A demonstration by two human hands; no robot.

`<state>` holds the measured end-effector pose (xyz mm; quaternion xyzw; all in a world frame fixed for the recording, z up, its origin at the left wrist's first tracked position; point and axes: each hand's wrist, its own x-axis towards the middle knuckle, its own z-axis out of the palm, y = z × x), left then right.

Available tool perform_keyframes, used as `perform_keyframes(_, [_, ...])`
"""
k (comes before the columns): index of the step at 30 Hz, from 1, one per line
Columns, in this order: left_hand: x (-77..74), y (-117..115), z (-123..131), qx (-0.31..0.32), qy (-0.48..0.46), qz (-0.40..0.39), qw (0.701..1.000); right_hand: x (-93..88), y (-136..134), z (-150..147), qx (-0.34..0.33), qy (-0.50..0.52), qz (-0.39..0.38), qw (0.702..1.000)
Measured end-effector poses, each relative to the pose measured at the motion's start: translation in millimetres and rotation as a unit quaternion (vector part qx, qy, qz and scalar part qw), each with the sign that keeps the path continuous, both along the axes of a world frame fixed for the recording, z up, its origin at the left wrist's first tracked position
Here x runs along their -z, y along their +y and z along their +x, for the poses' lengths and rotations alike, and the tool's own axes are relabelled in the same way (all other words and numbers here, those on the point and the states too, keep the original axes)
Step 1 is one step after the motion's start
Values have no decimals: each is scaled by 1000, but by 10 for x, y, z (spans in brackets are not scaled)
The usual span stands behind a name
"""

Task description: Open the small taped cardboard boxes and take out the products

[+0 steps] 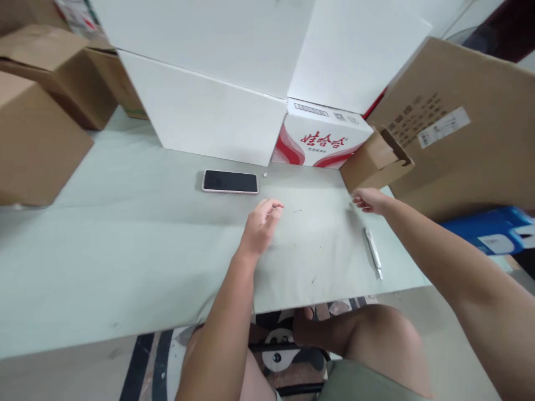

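Observation:
My left hand (259, 226) rests over the pale green table (125, 245), fingers loosely curled with nothing in them, just below a black phone (230, 181) that lies face up. My right hand (370, 199) reaches to the right, palm down, fingers stretched toward the underside of a small brown cardboard box (376, 159) that tilts off the table's right edge. I cannot tell whether the fingertips touch the box. A slim silver utility knife (373, 253) lies on the table under my right forearm.
Large white boxes (217, 83) and a red-and-white printed carton (321, 139) line the back. A big cardboard sheet (468, 128) leans at right over a blue package (493, 228). Brown cartons (37, 111) stand at left. My knees show below the table's front edge.

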<state>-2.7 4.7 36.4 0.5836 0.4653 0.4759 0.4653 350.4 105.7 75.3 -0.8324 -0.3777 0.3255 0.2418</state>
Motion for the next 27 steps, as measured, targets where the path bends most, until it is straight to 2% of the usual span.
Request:
perform_keyframes(2, [-26,-36,-68,-10,-22,2,1000,34,-31,-409,-81,-46,-10,996])
perform_keyframes(4, [-49,-66,-150,-30,-46,5,998,50,-65,-925,-183,-67,11,981])
perform_keyframes(8, [-63,-104,-345,-113,-87,-34,989,-32,-66,-2129,-357,-65,102,926])
perform_keyframes(9, [-62,-115,-404,-149,-101,-60,982,-69,-49,-2449,-397,-65,137,905])
perform_keyframes(13, [-80,-187,-681,-271,-186,-137,934,-199,3,-3765,-558,-104,282,774])
perform_keyframes(16, [-127,-278,-891,-321,-241,-128,907,-250,-82,-4728,-638,-133,305,695])
perform_keyframes(18, [-148,-342,-1014,-363,-271,-90,887,-275,-220,-5293,-675,-159,295,657])
perform_keyframes(20, [-131,-393,-1127,-404,-297,-49,864,-302,-392,-5751,-690,-183,278,643])
perform_keyframes(22, [-63,-424,-1238,-428,-314,-35,847,-329,-552,-6082,-687,-199,267,646])
perform_keyframes(24, [38,-435,-1343,-425,-310,-48,849,-350,-667,-6286,-675,-209,262,657])
perform_keyframes(27, [170,-431,-1450,-392,-294,-68,869,-360,-741,-6411,-656,-224,241,679])
